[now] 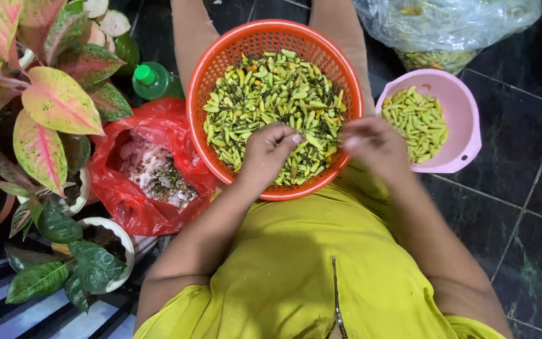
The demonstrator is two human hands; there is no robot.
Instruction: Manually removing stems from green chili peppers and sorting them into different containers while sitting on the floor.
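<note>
A clear plastic bag [446, 25] sits at the top right on the dark tiled floor [522, 207], bulging and crinkled, with more green chillies dimly seen through its film and its upper part cut off by the frame edge; a red plastic bag [127, 188] lies open at the left, just beside the orange basket [221, 69], holding pale stems and scraps; a green bottle [155, 80] with a green cap lies behind it, any label too small to make out.

The right hand [377, 147] is blurred, so whether its grip is narrow or wide I cannot tell; it hovers over the basket's right rim, between the basket and the pink bowl [462, 135]. The left hand [271, 150] rests inside the basket with its grip closed narrow, fingers curled over something small among the chillies; what it pinches is hidden by the fingers. The person's legs run under the basket and are mostly covered by it; a yellow garment [302, 263] with a zip fills the lower frame.

The round orange basket, perforated, is heaped with small green chillies [271, 94] mixed with dark stems and a few yellow-orange ones; the pink bowl to its right holds cleaner green chillies [418, 122] without that debris. Potted plants [45, 107] with pink-and-green leaves crowd the left edge, their white pots partly hidden by foliage.
</note>
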